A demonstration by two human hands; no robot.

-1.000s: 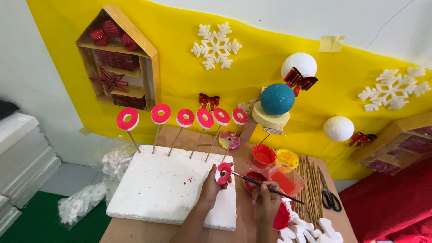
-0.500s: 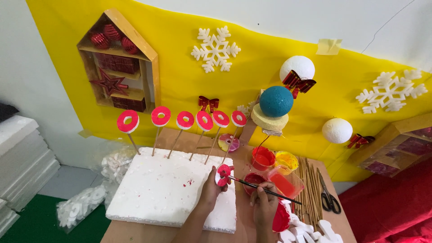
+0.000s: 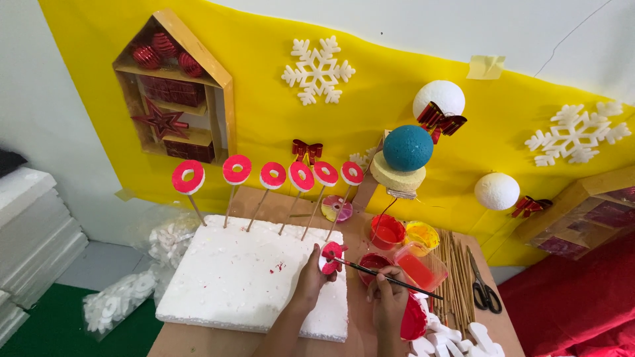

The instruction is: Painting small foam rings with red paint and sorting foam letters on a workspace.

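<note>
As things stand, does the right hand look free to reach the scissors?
Probably not right away: the right hand holds a paintbrush. The scissors lie uncovered beside it on the table, past the skewers.

Six red rings on sticks (perhaps seven).

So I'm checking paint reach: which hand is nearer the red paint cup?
Right. The right hand with the brush sits just below the red paint cup; the left hand is farther left, holding the foam ring.

Foam slab left of paint cups, scissors probably rightmost
</note>
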